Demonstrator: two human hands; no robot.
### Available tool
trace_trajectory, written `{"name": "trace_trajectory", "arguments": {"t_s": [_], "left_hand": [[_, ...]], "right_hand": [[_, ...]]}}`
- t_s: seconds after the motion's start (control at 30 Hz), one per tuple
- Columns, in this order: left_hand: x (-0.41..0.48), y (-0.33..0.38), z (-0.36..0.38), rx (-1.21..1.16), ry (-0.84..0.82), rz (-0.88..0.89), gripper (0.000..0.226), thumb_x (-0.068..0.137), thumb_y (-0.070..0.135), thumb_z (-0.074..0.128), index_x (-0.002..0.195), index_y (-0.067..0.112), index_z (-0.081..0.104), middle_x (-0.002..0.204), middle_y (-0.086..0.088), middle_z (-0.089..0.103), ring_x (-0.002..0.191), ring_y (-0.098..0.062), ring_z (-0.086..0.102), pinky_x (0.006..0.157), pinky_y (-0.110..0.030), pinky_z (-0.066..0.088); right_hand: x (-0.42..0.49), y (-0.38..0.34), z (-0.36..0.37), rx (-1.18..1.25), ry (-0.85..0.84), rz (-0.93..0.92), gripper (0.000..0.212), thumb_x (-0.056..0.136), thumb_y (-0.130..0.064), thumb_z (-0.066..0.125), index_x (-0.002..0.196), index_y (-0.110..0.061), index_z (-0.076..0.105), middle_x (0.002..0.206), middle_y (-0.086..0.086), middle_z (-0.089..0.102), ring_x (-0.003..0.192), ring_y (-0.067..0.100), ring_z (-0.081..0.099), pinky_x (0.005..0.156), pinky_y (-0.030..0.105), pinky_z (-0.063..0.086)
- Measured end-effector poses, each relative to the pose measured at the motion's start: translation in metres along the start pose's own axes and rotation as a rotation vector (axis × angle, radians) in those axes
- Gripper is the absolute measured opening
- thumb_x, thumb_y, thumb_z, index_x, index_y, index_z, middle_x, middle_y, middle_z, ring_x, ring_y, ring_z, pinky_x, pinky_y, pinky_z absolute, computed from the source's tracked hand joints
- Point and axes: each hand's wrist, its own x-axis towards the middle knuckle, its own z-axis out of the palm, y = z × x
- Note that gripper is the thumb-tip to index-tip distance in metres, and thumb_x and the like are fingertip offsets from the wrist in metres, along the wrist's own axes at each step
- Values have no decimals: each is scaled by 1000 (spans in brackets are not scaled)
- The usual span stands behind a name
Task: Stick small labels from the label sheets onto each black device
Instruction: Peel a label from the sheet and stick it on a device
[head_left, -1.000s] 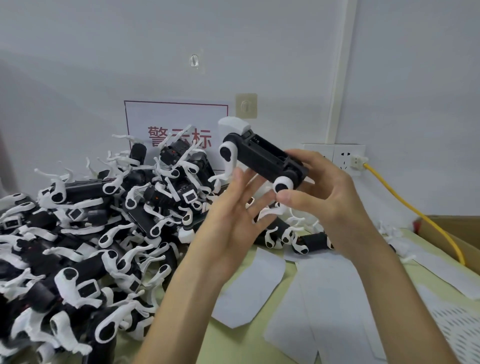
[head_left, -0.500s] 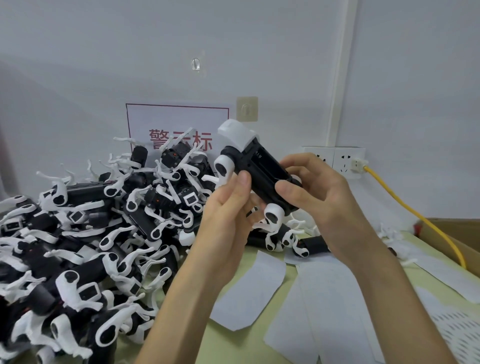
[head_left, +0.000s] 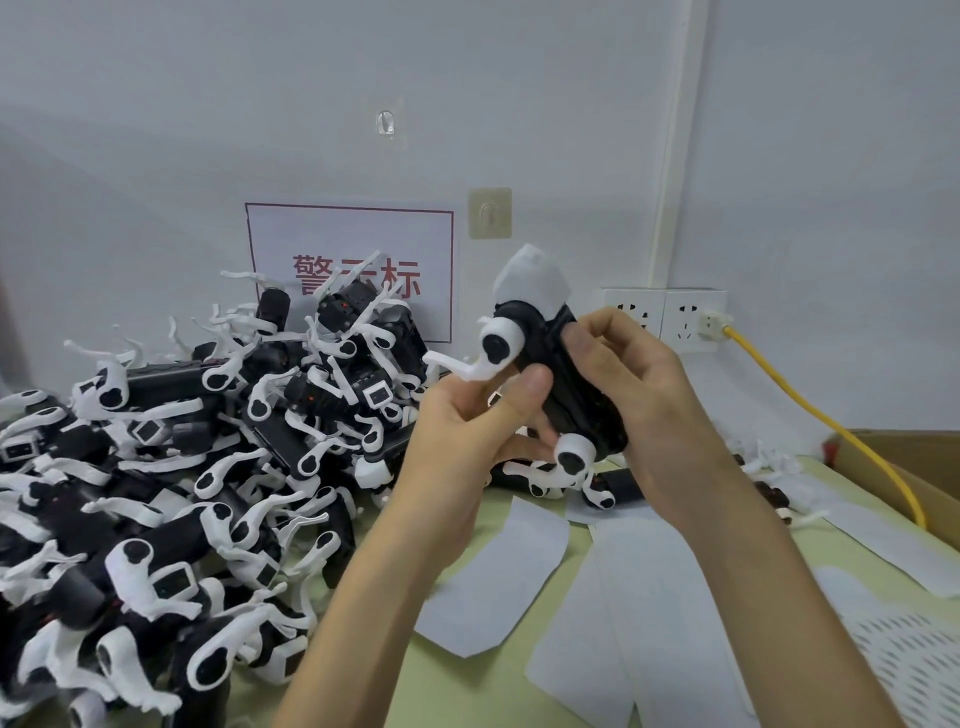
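Surface: we're looking at a pale green surface (head_left: 457, 691), mostly buried under stuff.
Pile: a big heap of black devices (head_left: 182, 467) with white clips fills the left half of the surface and reaches back to the wall.
Held device: one black device (head_left: 571, 384) is up in the air between both hands, standing nearly upright and tilted a bit, with a white cap on top and white round bits on its side.
Left hand: our left hand (head_left: 467, 431) grips the lower left side of the device, thumb pressing the black body.
Right hand: our right hand (head_left: 639, 395) wraps the device from the right, fingers closed over its front face.
Label sheets: white label sheets (head_left: 623, 597) lie flat on the surface under our forearms; a perforated-looking sheet (head_left: 904, 665) sits at the lower right. We can't tell if any labels are left on them.
Wall: a plain white wall (head_left: 208, 104) with a red-bordered sign (head_left: 353, 249) with red characters, half hidden by the pile.
Hooks: a small clear hook (head_left: 384, 123) up high and a beige hook pad (head_left: 490, 213) right of the sign.
Power: a double socket (head_left: 665, 317) with a plug and a yellow cable (head_left: 831, 431) running down to the right.
Box: the cable passes over the edge of a cardboard box (head_left: 904, 457) at the right side.
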Motion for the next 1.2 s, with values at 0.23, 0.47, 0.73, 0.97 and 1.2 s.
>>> {"name": "trace_trajectory", "arguments": {"t_s": [0.23,0.47,0.73,0.97,1.2], "left_hand": [[-5,12,-18,32,-98,-51,51,95,43,64,115,-3,70,110,-30,72,105,-47,69,94,-59,53],[-2,12,-21,-152,-107,-79,48,103,50,39,130,25,71,127,-8,71,123,-30,66,96,-44,57],[2,9,-17,-226,54,-96,46,96,52,45,105,28,82,114,-7,77,112,-22,72,91,-34,60],[5,0,-28,-379,250,-237,33,89,49,61,102,26,80,106,2,75,97,-20,74,48,-21,49],[7,-12,-34,-649,398,-455,15,75,31,80,78,20,70,78,2,59,59,-13,57,45,-22,31]], "right_hand": [[-2,0,4,51,-104,29,44,81,-51,71,81,-13,49,80,16,46,68,27,50,60,32,44],[-5,-1,3,74,-241,9,17,90,-26,69,85,-16,56,83,-2,63,78,20,61,75,30,50],[0,6,7,-136,-98,33,25,86,-34,67,104,-17,66,101,-5,73,93,12,69,85,24,54],[7,70,-24,-604,-53,360,11,94,-31,70,99,-22,72,91,-7,72,80,8,65,75,21,48],[-8,146,-43,-986,-181,724,39,89,-36,74,122,-17,67,127,2,62,105,19,65,88,30,50]]}}
